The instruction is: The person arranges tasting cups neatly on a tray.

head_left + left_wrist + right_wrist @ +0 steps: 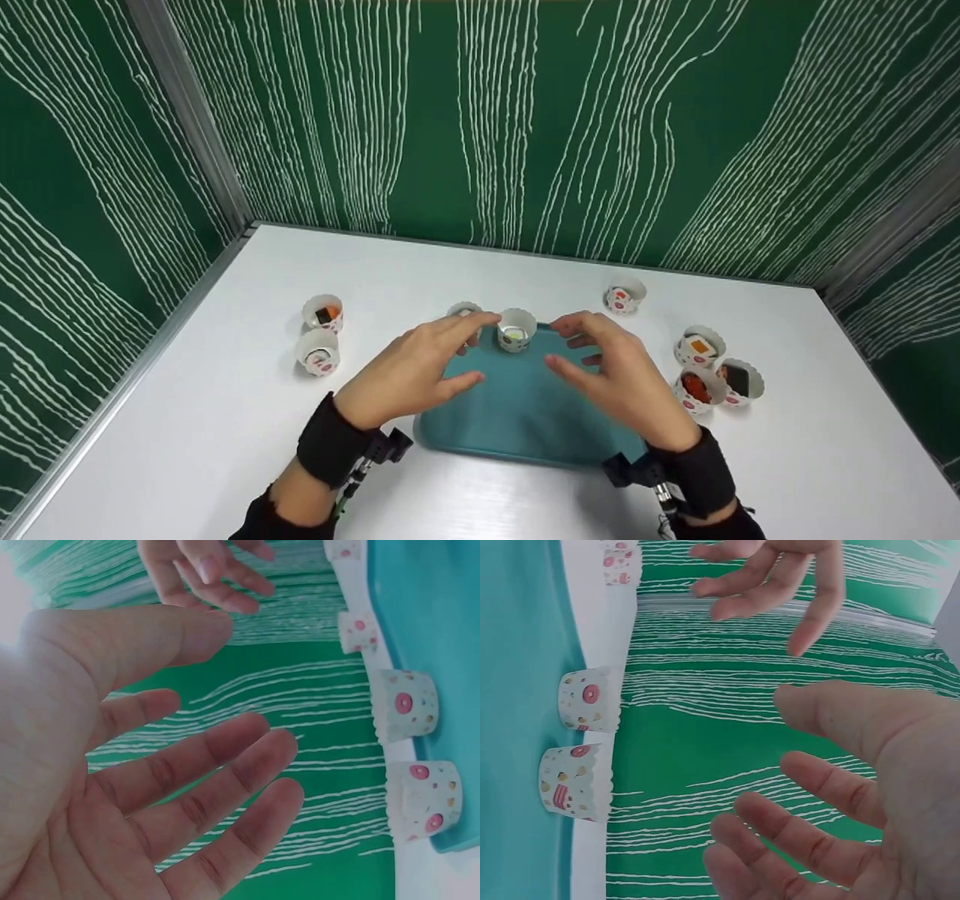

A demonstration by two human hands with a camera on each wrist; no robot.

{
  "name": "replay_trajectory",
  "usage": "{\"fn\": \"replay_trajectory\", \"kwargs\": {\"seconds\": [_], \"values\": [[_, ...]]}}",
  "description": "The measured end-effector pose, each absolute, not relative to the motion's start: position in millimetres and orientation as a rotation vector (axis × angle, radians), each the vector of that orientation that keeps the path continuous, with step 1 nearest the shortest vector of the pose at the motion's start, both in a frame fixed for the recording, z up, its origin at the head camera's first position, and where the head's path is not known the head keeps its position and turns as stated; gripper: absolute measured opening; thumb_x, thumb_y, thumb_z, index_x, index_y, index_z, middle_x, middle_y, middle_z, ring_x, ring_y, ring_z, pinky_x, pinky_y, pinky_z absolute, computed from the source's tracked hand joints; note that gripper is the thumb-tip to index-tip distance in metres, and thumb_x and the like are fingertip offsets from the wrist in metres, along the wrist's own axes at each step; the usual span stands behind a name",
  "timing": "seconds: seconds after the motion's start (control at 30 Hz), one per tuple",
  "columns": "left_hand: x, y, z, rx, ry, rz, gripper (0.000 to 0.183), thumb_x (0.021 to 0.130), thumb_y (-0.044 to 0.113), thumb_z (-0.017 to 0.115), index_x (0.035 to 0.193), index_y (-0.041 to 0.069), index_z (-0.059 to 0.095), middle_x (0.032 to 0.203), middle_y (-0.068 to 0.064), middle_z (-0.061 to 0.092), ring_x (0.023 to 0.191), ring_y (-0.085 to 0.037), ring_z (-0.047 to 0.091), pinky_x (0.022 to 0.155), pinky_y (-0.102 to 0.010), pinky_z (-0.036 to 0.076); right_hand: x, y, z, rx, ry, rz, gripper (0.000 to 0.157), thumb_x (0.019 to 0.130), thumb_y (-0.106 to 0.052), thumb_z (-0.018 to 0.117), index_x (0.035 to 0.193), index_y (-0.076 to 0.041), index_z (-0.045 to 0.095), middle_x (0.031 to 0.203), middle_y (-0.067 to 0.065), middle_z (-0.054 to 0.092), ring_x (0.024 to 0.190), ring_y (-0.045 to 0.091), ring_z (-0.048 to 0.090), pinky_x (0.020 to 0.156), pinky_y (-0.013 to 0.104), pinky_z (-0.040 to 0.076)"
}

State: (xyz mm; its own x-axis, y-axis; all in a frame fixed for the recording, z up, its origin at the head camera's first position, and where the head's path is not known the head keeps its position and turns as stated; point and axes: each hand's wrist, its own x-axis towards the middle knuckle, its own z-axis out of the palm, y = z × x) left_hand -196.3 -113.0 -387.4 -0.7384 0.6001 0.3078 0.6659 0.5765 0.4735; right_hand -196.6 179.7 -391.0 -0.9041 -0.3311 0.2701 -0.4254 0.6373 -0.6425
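Observation:
Both hands hover over the teal tray (517, 420) and hold nothing. My left hand (420, 367) is on the tray's left side, its fingers spread in the left wrist view. Facing it from the right is my right hand (611, 367), fingers apart and slightly bent. A patterned paper cup (516, 341) with a small pale piece inside sits at the tray's far edge, between the hands. Just left of it another paper cup (463, 309) is partly hidden behind the left fingers. Both cups also show beside the tray in the right wrist view.
Two cups with sushi-like pieces, one cup (324, 313) behind another cup (319, 352), stand at left. A cup (625, 295) stands back right. Three more cluster at right: one cup (700, 346), another (697, 390) and a third (739, 381). Green white-streaked panels (427, 112) enclose the white table (187, 420).

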Motion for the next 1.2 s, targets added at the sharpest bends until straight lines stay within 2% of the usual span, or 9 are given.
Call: {"fn": "replay_trajectory", "kwargs": {"seconds": [0.3, 0.47, 0.6, 0.73, 0.97, 1.2], "values": [[-205, -114, -399, -1.02, -2.712, -0.899, 0.062, 0.098, 0.02, 0.081, 0.154, 0.014, 0.055, 0.146, -0.011, 0.065, 0.12, -0.026, 0.072, 0.099, -0.045, 0.061, -183, 184, -385, 0.623, -2.726, 1.124, 0.03, 0.1, -0.028, 0.078, 0.129, -0.024, 0.071, 0.125, -0.006, 0.071, 0.118, 0.016, 0.068, 0.097, 0.044, 0.059], [-209, -107, -409, -1.002, -2.75, -0.867, 0.055, 0.098, 0.021, 0.08, 0.148, 0.013, 0.059, 0.14, -0.014, 0.066, 0.119, -0.031, 0.07, 0.098, -0.051, 0.06, -176, 189, -385, 0.616, -2.735, 1.128, 0.03, 0.101, -0.032, 0.076, 0.131, -0.028, 0.07, 0.128, -0.011, 0.069, 0.121, 0.009, 0.066, 0.101, 0.037, 0.058], [-213, -105, -415, -0.968, -2.761, -0.85, 0.051, 0.097, 0.019, 0.081, 0.144, 0.012, 0.062, 0.137, -0.016, 0.067, 0.12, -0.035, 0.069, 0.098, -0.055, 0.059, -172, 191, -383, 0.621, -2.72, 1.131, 0.029, 0.101, -0.032, 0.077, 0.128, -0.027, 0.071, 0.126, -0.011, 0.07, 0.119, 0.011, 0.067, 0.101, 0.04, 0.058], [-219, -106, -417, -0.911, -2.754, -0.824, 0.048, 0.096, 0.019, 0.083, 0.139, 0.012, 0.066, 0.133, -0.015, 0.069, 0.117, -0.035, 0.071, 0.094, -0.055, 0.061, -169, 194, -381, 0.629, -2.724, 1.114, 0.029, 0.1, -0.034, 0.077, 0.128, -0.03, 0.07, 0.126, -0.014, 0.07, 0.121, 0.009, 0.066, 0.102, 0.038, 0.058], [-233, -114, -408, -0.794, -2.77, -0.769, 0.044, 0.096, 0.02, 0.083, 0.136, 0.011, 0.068, 0.116, -0.013, 0.07, 0.102, -0.032, 0.071, 0.082, -0.052, 0.062, -162, 198, -377, 0.638, -2.72, 1.093, 0.03, 0.1, -0.039, 0.076, 0.128, -0.031, 0.069, 0.126, -0.015, 0.07, 0.122, 0.007, 0.065, 0.103, 0.035, 0.058], [-251, -137, -404, -0.602, -2.817, -0.683, 0.046, 0.096, 0.02, 0.082, 0.138, 0.01, 0.067, 0.122, -0.018, 0.071, 0.106, -0.037, 0.073, 0.082, -0.054, 0.063, -157, 202, -367, 0.625, -2.714, 1.08, 0.028, 0.1, -0.034, 0.078, 0.127, -0.029, 0.071, 0.124, -0.014, 0.071, 0.121, 0.01, 0.067, 0.101, 0.035, 0.059]]}}
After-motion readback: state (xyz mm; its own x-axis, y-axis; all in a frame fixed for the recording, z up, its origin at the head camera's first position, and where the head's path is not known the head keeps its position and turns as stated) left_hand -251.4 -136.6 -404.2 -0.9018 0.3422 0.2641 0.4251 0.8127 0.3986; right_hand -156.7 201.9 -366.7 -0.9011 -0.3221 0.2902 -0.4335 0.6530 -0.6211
